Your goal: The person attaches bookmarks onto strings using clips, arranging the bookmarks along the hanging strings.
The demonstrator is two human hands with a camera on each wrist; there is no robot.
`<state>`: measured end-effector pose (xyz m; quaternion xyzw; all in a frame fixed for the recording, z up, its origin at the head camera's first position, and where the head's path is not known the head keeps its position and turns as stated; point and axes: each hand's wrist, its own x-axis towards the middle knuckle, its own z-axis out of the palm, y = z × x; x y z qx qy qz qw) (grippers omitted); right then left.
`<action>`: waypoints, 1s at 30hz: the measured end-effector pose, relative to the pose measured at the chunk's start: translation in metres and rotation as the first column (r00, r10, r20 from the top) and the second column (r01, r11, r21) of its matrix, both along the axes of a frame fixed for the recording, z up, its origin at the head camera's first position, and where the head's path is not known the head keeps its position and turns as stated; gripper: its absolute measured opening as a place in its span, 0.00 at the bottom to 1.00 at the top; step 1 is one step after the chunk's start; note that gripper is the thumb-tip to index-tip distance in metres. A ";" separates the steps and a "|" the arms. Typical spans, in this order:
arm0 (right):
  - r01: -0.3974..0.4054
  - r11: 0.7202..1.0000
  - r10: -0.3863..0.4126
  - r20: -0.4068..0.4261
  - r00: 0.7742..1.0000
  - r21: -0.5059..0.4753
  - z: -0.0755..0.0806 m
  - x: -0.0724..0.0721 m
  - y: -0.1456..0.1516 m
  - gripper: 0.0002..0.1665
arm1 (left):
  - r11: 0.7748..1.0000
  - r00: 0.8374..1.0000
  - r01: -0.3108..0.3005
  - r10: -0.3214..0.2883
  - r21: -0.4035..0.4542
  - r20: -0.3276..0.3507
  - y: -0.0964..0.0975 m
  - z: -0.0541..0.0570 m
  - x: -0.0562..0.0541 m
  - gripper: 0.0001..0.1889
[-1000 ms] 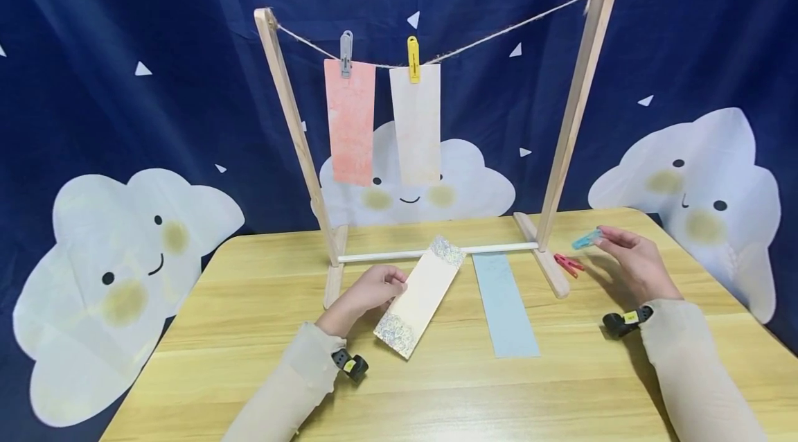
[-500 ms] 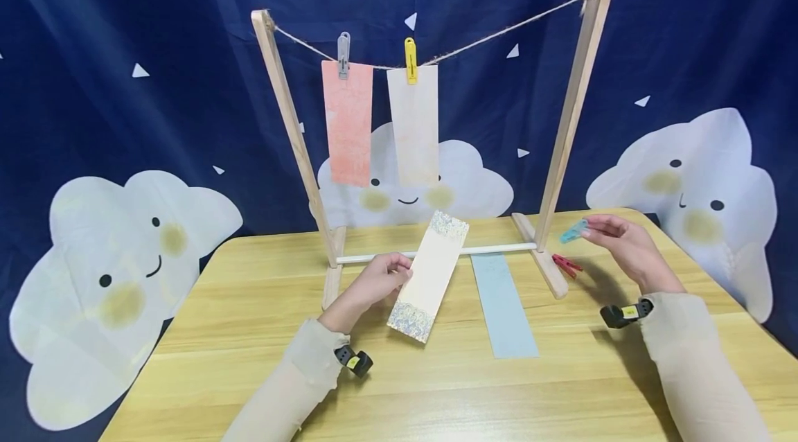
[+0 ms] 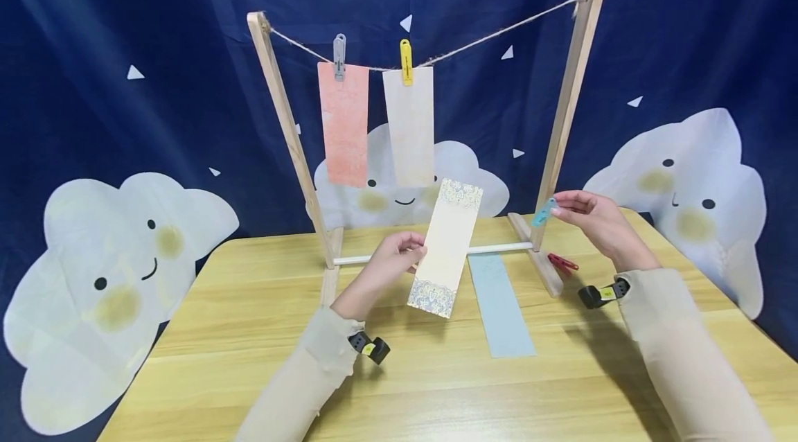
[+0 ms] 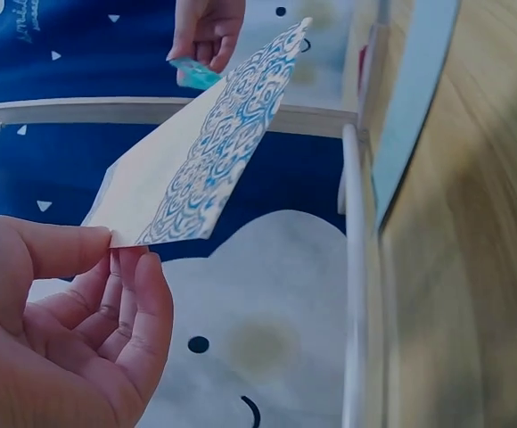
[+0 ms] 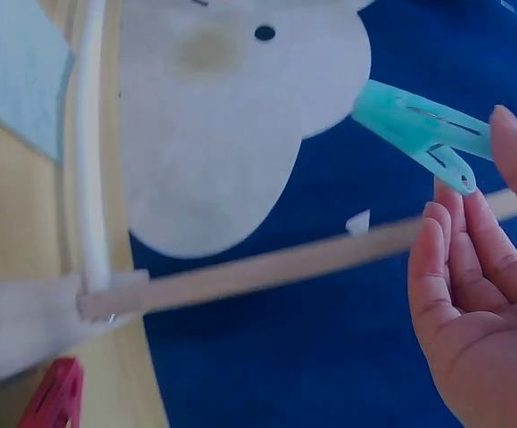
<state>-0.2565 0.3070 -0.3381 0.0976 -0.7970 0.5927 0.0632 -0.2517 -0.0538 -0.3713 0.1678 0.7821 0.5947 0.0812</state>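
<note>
My left hand [image 3: 394, 262] pinches the left edge of a cream paper strip [image 3: 446, 244] with blue patterned ends, held tilted above the table in front of the stand's lower bar. In the left wrist view, thumb and fingertips meet on the edge of the strip [image 4: 187, 169]. To the right, my right hand [image 3: 595, 224] holds a teal clothespin [image 3: 544, 212] by its handle ends, raised beside the right post. The right wrist view shows this clothespin [image 5: 410, 120] between thumb and fingers. A pink strip [image 3: 344, 127] and a whitish strip [image 3: 409, 130] hang from the twine.
A wooden stand [image 3: 564, 116] carries sagging twine [image 3: 499, 33] and a white lower bar [image 3: 499, 248]. Grey [image 3: 339, 57] and yellow [image 3: 406, 62] clothespins grip the hung strips. A light blue strip [image 3: 501, 307] and a red clothespin [image 3: 563, 262] lie on the table [image 3: 424, 386].
My left hand has lifted the cream strip up and to the right, turning it more upright. The right hand has raised the teal clothespin and brought it leftward to the right post.
</note>
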 end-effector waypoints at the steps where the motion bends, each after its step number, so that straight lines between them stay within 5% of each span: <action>1: -0.002 1.000 0.002 -0.007 1.000 0.009 0.003 -0.001 -0.003 0.10 | 1.000 1.000 -0.008 0.008 0.009 -0.006 0.001 0.002 0.000 0.10; 13: -0.023 0.978 0.022 0.007 1.000 0.206 0.041 -0.012 -0.032 0.26 | 0.991 0.997 -0.045 0.052 0.129 -0.053 0.015 0.018 -0.006 0.09; 24: -0.016 0.992 0.014 0.014 1.000 0.126 0.089 -0.022 -0.057 0.14 | 0.987 0.988 -0.099 0.113 0.129 -0.109 0.027 0.034 -0.013 0.08; 30: 0.021 0.997 -0.020 -0.018 1.000 0.074 0.119 -0.024 -0.067 0.15 | 0.982 0.973 -0.130 0.154 0.140 -0.172 0.029 0.044 -0.017 0.08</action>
